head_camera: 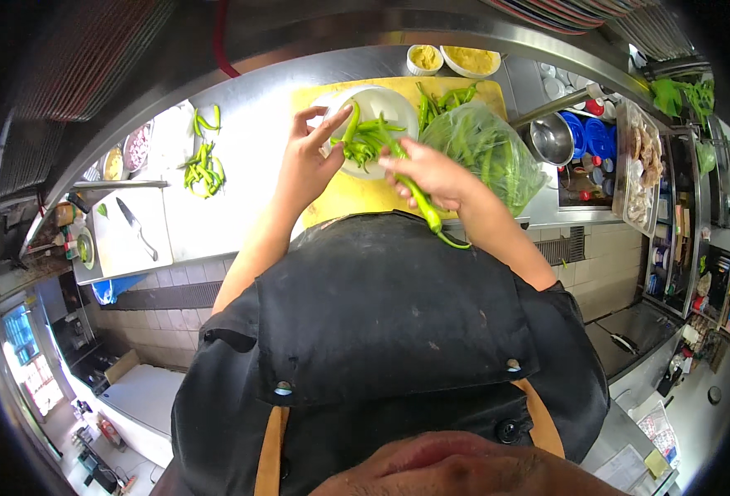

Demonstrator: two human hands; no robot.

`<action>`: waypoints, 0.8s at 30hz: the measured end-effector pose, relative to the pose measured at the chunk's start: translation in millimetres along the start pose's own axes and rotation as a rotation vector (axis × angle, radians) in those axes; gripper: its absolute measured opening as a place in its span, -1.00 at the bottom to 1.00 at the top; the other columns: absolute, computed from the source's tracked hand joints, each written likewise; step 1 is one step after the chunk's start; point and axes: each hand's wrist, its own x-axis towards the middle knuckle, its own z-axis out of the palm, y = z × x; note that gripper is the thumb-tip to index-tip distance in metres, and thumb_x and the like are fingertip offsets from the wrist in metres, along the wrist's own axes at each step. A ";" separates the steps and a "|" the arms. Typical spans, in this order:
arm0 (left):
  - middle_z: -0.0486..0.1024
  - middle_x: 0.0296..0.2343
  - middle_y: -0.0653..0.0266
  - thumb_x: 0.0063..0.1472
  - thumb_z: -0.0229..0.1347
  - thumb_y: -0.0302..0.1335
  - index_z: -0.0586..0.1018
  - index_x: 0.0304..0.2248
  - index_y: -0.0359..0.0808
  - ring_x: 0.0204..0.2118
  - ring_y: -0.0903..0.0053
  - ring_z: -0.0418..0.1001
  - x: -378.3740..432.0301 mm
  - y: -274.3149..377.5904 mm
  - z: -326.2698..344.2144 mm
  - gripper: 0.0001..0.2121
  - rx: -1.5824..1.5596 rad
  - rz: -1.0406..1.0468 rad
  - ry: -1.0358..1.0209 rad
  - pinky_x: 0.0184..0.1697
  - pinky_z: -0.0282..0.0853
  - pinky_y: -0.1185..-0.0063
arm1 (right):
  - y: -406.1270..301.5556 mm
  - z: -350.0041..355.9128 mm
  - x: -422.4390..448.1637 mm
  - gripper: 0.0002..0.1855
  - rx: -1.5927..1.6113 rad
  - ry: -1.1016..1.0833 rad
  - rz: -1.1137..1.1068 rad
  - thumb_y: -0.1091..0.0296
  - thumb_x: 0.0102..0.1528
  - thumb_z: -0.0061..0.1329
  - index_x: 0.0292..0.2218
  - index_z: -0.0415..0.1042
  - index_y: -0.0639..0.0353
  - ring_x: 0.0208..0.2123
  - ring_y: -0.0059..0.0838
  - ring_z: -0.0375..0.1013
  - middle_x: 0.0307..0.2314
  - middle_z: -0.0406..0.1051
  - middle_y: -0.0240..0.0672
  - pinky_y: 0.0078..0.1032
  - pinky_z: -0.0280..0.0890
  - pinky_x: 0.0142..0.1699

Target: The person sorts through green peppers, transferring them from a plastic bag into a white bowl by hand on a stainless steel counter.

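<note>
My right hand (430, 173) grips a long green chili pepper (425, 208), its curved stem pointing down toward my apron. Beside it, a white bowl (402, 102) holds several green peppers (360, 146). My left hand (312, 152) is at the bowl's left rim with fingers apart; its index fingertip is close to an upright pepper, and I see nothing held in it. The bowl stands on a yellow cutting board (334, 195). On the board's right side, a clear plastic bag (486, 155) full of green peppers lies in front of some loose peppers (427, 105).
Small peppers and stem pieces (203, 173) lie on the steel counter to the left. A knife (136, 226) rests on a white board (116, 254). Two dishes of yellow paste (470, 61) stand at the back. A steel pot (549, 139) and a container of meat (641, 167) are rightward.
</note>
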 end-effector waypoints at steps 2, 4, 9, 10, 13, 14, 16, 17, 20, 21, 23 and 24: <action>0.39 0.06 0.02 0.06 0.26 -0.63 0.56 0.21 0.17 -0.33 0.47 0.40 0.3 0.7 -2.2 -0.29 0.014 0.007 -0.002 -0.17 0.50 0.46 | 21.4 -3.9 0.9 -0.36 -0.053 -0.121 -0.028 0.28 0.29 0.09 0.25 0.08 0.20 -0.44 -0.57 0.42 -0.23 0.38 -0.29 -0.54 0.42 -0.39; 0.38 0.06 0.04 0.06 0.25 -0.64 0.56 0.21 0.15 -0.34 0.48 0.39 -2.7 0.4 -2.5 -0.30 0.011 -0.010 -0.017 -0.18 0.51 0.47 | 23.4 0.7 -11.6 -0.15 -0.070 -0.277 -0.043 0.44 0.23 0.11 0.36 -0.08 0.35 -0.37 -0.46 0.51 -0.10 0.40 -0.14 -0.47 0.54 -0.30; 0.34 0.07 0.12 0.10 0.24 -0.64 0.58 0.20 0.13 -0.37 0.54 0.38 -14.4 7.6 3.3 -0.33 0.026 0.023 -0.054 -0.26 0.51 0.53 | 9.6 -5.9 -11.3 -0.12 -0.193 -0.049 -0.219 0.53 0.13 0.14 0.36 0.01 0.42 -0.30 -0.45 0.58 0.06 0.39 0.03 -0.47 0.55 -0.32; 0.34 0.07 0.13 0.10 0.24 -0.64 0.58 0.19 0.12 -0.37 0.55 0.37 -15.1 8.3 7.1 -0.34 0.017 0.038 -0.068 -0.28 0.51 0.55 | -2.1 -7.7 -1.9 -0.16 -0.387 -0.016 -0.269 0.50 0.13 0.14 0.35 0.07 0.39 -0.25 -0.37 0.59 0.04 0.41 0.05 -0.41 0.55 -0.24; 0.34 0.06 0.15 0.10 0.24 -0.65 0.60 0.17 0.11 -0.39 0.55 0.35 -16.7 16.8 14.4 -0.36 -0.016 0.067 -0.103 -0.30 0.49 0.55 | -26.0 2.2 31.4 -0.27 -0.794 0.063 -0.298 0.45 0.14 0.14 0.29 0.22 0.34 -0.12 -0.17 0.59 0.01 0.46 0.07 -0.29 0.51 -0.06; 0.34 0.06 0.16 0.10 0.24 -0.65 0.60 0.17 0.10 -0.39 0.54 0.34 -17.1 20.3 15.2 -0.36 0.001 0.089 -0.135 -0.30 0.48 0.55 | -30.2 5.7 36.2 -0.35 -1.015 0.093 -0.272 0.41 0.15 0.13 0.24 0.32 0.32 -0.04 -0.05 0.57 -0.01 0.49 0.08 -0.23 0.47 0.05; 0.35 0.04 0.17 0.09 0.24 -0.65 0.61 0.16 0.09 -0.40 0.51 0.32 -18.2 21.1 16.0 -0.37 0.023 0.102 -0.143 -0.30 0.46 0.52 | -35.9 10.5 36.2 -0.45 -0.921 0.098 -0.293 0.40 0.18 0.11 0.17 0.38 0.30 0.02 0.03 0.52 -0.02 0.50 0.08 -0.19 0.41 0.14; 0.35 0.04 0.17 0.09 0.24 -0.65 0.61 0.16 0.09 -0.40 0.51 0.32 -17.0 20.8 15.2 -0.37 0.026 0.103 -0.139 -0.30 0.46 0.52 | -38.2 12.8 35.0 -0.54 -0.827 0.099 -0.308 0.39 0.20 0.08 0.11 0.45 0.28 0.09 0.10 0.47 -0.03 0.51 0.09 -0.16 0.34 0.22; 0.35 0.04 0.17 0.09 0.24 -0.64 0.60 0.16 0.08 -0.39 0.51 0.33 -18.2 14.3 10.4 -0.37 0.021 0.061 -0.120 -0.29 0.47 0.52 | -22.7 11.8 11.8 -0.67 -0.888 0.299 -0.615 0.42 0.21 0.05 0.00 0.51 0.28 0.01 0.05 0.53 -0.09 0.54 0.02 -0.15 0.43 0.11; 0.35 0.05 0.17 0.09 0.24 -0.64 0.60 0.16 0.08 -0.39 0.50 0.33 -19.1 11.1 9.6 -0.37 0.021 0.081 -0.100 -0.29 0.47 0.52 | -18.7 12.3 5.5 -0.67 -0.889 0.285 -0.614 0.42 0.21 0.05 0.00 0.51 0.28 0.01 0.05 0.53 -0.09 0.54 0.02 -0.15 0.43 0.11; 0.35 0.05 0.17 0.09 0.24 -0.64 0.60 0.17 0.08 -0.38 0.50 0.34 -24.0 7.6 8.7 -0.37 0.025 0.090 -0.077 -0.29 0.47 0.53 | -14.3 14.1 -1.7 -0.76 -1.211 0.286 -0.479 0.44 0.21 0.01 -0.10 0.55 0.26 -0.09 0.01 0.59 -0.17 0.54 -0.02 -0.16 0.50 -0.01; 0.35 0.05 0.17 0.09 0.24 -0.63 0.60 0.17 0.08 -0.38 0.50 0.35 -21.9 9.8 10.0 -0.37 0.013 0.082 -0.070 -0.28 0.47 0.53 | -1.7 12.2 7.3 -0.76 -1.211 0.293 -0.476 0.44 0.21 0.01 -0.10 0.55 0.26 -0.09 0.01 0.59 -0.17 0.54 -0.02 -0.16 0.50 -0.01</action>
